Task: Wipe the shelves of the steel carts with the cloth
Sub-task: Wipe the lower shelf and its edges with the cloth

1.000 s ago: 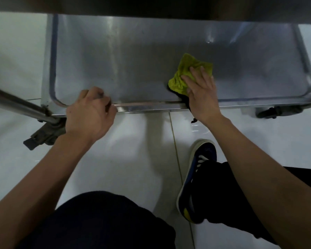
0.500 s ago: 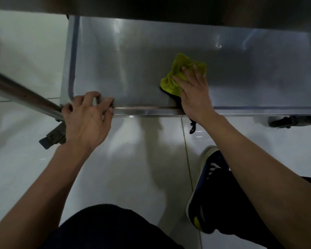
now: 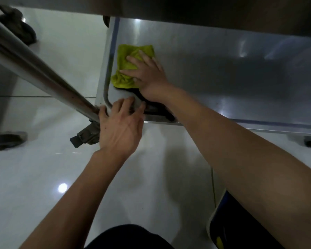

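A round brushed-steel cart post (image 3: pixel 34 71) slants from the upper left of the frame down to the shelf's near-left corner, above a grey caster (image 3: pixel 85 136) on the glossy white tiled floor (image 3: pixel 43 177). The left hand (image 3: pixel 120 126) rests its spread fingers over the corner rim. The crumpled yellow-green microfibre cloth (image 3: pixel 127 63) lies at the left end of the smooth steel cart shelf (image 3: pixel 223 72), long axis running up-frame. The right hand (image 3: pixel 147 72) presses flat on it, fingers spread, pointing upper left.
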A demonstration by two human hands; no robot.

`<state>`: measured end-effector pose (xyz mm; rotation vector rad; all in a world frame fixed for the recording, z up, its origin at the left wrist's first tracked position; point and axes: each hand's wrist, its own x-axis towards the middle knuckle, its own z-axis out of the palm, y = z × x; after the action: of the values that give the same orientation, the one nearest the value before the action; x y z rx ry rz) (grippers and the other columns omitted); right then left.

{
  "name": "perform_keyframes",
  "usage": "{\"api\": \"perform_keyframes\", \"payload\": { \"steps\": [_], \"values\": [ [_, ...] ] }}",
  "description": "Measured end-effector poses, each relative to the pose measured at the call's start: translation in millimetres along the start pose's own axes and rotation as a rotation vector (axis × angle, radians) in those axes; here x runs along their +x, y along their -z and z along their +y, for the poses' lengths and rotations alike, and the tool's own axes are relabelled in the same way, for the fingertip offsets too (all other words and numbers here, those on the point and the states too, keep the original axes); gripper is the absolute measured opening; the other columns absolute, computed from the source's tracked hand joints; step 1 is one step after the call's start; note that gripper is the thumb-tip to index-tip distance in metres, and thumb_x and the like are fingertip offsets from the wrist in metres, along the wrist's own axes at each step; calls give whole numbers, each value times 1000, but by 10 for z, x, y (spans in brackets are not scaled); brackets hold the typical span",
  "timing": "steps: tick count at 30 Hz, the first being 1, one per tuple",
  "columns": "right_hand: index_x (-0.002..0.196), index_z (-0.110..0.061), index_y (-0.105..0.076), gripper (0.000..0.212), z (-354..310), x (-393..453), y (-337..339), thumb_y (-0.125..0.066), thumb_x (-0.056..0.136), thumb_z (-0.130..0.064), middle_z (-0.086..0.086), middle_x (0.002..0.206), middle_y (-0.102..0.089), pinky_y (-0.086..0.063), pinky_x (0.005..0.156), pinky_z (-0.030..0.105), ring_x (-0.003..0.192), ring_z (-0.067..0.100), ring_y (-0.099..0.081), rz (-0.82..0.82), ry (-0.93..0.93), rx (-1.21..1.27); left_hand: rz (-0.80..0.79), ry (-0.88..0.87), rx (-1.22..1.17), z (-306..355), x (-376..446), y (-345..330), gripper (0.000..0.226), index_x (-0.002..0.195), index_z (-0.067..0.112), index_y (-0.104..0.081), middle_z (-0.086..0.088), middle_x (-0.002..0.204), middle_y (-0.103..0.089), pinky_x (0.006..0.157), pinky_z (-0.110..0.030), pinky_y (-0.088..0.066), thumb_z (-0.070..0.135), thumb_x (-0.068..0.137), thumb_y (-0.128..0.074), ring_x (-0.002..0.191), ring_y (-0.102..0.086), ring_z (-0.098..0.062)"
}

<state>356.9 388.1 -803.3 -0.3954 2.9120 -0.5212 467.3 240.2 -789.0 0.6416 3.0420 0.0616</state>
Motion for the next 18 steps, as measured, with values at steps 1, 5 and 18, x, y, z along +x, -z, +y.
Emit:
{"api": "perform_keyframes", "payload": {
  "steps": [1,5,18],
  "values": [
    [144,-47,-42,51,-78,73,-13,-40,100,-21,-8,164,-17,2,120,42,153,24,0,-17,28,17,-3,4,0,2,2,4,43,142,30,-51,-6,142,-47,101,-62,-35,37,100,-43,128,-43,-31],
    [144,-44,-43,48,-140,133,-18,-36,103,-20,-9,164,-19,2,120,39,153,21,-1,-24,75,36,-17,10,0,5,3,24,44,142,30,-49,-5,141,-45,103,-61,-34,38,100,-39,129,-42,-30],
    [142,-41,-47,44,940,-797,166,-38,102,-24,-9,163,-22,-7,121,40,152,20,-7,177,-269,23,-84,-93,-132,267,403,199,39,129,27,-56,-4,140,-48,98,-58,-41,30,89,-54,129,-41,-32]
  ]
}}
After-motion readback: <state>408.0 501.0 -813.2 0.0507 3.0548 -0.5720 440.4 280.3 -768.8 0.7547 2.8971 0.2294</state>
